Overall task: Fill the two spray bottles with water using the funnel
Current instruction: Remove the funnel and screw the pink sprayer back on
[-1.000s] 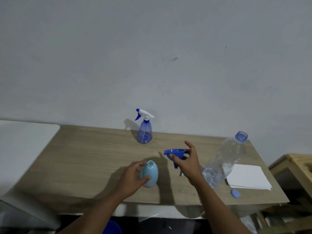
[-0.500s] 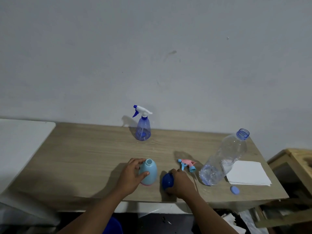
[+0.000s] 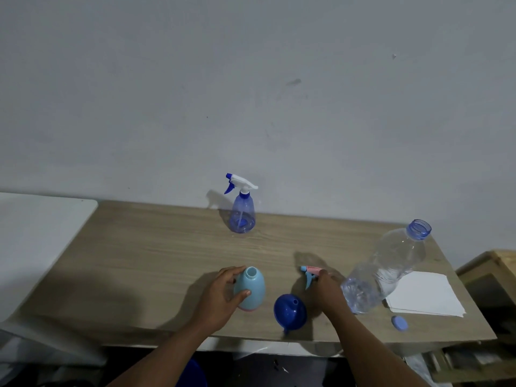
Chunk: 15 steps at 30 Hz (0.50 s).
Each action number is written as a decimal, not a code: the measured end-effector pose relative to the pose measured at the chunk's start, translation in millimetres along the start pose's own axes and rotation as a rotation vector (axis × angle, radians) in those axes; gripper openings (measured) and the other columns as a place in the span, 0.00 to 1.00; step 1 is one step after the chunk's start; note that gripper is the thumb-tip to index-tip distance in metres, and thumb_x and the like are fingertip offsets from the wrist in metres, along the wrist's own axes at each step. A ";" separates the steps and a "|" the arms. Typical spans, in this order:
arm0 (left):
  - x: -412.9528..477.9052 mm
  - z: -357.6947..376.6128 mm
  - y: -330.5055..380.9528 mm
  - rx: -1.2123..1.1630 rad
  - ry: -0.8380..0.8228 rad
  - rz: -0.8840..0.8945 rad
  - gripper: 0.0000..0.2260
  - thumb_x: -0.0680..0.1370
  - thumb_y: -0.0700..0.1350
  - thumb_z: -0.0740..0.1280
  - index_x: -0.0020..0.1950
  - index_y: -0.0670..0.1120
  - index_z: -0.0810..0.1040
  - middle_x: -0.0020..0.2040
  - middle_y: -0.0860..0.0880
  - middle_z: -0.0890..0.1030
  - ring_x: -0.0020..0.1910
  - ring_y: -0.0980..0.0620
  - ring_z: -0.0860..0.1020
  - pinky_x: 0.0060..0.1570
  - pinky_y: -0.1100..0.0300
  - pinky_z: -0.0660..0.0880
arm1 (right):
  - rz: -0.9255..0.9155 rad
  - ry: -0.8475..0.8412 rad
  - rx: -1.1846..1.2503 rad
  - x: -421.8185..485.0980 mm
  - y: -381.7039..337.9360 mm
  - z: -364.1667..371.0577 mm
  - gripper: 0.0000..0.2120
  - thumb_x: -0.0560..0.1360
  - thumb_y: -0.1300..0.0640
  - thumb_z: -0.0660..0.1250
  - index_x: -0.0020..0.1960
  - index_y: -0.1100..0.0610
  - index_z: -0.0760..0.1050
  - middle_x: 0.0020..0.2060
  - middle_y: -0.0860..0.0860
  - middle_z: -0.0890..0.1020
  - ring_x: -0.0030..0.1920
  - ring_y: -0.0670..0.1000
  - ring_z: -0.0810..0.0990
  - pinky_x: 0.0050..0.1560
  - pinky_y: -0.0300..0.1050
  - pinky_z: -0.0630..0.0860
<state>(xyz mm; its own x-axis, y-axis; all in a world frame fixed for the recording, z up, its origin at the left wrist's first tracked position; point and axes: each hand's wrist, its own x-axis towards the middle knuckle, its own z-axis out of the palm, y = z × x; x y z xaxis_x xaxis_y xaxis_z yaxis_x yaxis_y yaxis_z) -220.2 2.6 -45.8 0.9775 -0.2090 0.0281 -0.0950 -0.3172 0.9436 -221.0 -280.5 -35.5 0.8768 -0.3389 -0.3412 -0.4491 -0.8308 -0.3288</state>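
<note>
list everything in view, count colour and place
light blue spray bottle: 1, light blue, pink base, headless, table front centre
clear blue spray bottle: 1, blue, white sprayer, table back by wall
funnel: 1, dark blue, near front edge
loose trigger head: 1, pink and light blue, beyond funnel
water bottle: 1, clear, blue neck, uncapped, table right
cap: 1, blue, front right
paper: 1 stack, white, right of water bottle
table: 1, light wood
white surface: 1, white, far left
wooden stand: 1, light wood, far right
left hand: 1, grips light blue spray bottle
right hand: 1, on loose trigger head, grip unclear
</note>
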 end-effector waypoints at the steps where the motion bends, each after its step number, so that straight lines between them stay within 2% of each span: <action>1: 0.0 0.0 0.1 0.000 -0.001 0.003 0.23 0.72 0.45 0.77 0.64 0.57 0.76 0.60 0.63 0.78 0.57 0.60 0.77 0.53 0.69 0.75 | 0.023 -0.008 0.002 0.8 -1.5 0.6 0.22 0.78 0.57 0.69 0.68 0.60 0.68 0.58 0.54 0.81 0.54 0.49 0.81 0.54 0.40 0.77; 3: -0.4 0.4 0.0 0.004 -0.007 0.012 0.23 0.73 0.45 0.77 0.65 0.58 0.75 0.61 0.65 0.76 0.59 0.60 0.77 0.55 0.67 0.75 | 0.041 -0.023 -0.039 0.4 -3.3 -0.8 0.27 0.77 0.57 0.70 0.71 0.61 0.63 0.58 0.54 0.81 0.56 0.51 0.82 0.53 0.42 0.78; 5: -1.1 0.5 -0.7 0.015 -0.027 0.021 0.24 0.73 0.44 0.77 0.65 0.58 0.74 0.62 0.66 0.74 0.60 0.61 0.76 0.56 0.65 0.76 | 0.014 -0.033 -0.094 2.3 -3.7 -1.2 0.26 0.77 0.57 0.70 0.70 0.59 0.63 0.58 0.53 0.81 0.57 0.51 0.81 0.52 0.41 0.77; 8: -1.9 -0.4 -4.0 0.062 -0.066 0.034 0.27 0.72 0.44 0.77 0.66 0.61 0.71 0.64 0.68 0.73 0.63 0.63 0.74 0.58 0.69 0.74 | -0.047 0.017 0.030 7.2 -6.6 -5.2 0.27 0.74 0.55 0.73 0.68 0.55 0.66 0.57 0.53 0.80 0.53 0.50 0.82 0.50 0.42 0.79; 10: -2.1 -0.6 -5.7 0.078 -0.083 0.024 0.28 0.73 0.45 0.76 0.66 0.63 0.69 0.64 0.70 0.72 0.64 0.64 0.73 0.58 0.71 0.73 | -0.072 0.103 0.157 7.6 -14.1 -12.5 0.26 0.76 0.54 0.69 0.72 0.51 0.64 0.59 0.54 0.78 0.53 0.54 0.81 0.46 0.46 0.78; 12: -1.7 0.4 -8.7 0.055 -0.110 0.010 0.29 0.72 0.47 0.76 0.68 0.63 0.68 0.65 0.69 0.72 0.66 0.64 0.72 0.60 0.65 0.76 | -0.066 0.160 0.307 8.1 -25.1 -21.8 0.24 0.79 0.54 0.63 0.74 0.48 0.63 0.59 0.57 0.76 0.52 0.57 0.81 0.44 0.46 0.73; 15: -1.1 1.7 -13.7 0.045 -0.151 0.010 0.33 0.71 0.50 0.77 0.71 0.60 0.66 0.67 0.69 0.70 0.68 0.64 0.70 0.62 0.52 0.77 | -0.160 0.242 0.542 7.7 -40.8 -37.4 0.18 0.79 0.56 0.66 0.69 0.53 0.71 0.56 0.56 0.80 0.47 0.51 0.80 0.42 0.45 0.75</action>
<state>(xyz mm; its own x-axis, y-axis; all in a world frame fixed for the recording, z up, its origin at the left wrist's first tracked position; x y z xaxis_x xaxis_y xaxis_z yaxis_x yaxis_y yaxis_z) -220.3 5.5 -59.3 0.9373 -0.3483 -0.0153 -0.1166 -0.3545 0.9278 -189.6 -265.8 8.2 0.9263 -0.3717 -0.0618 -0.2764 -0.5587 -0.7819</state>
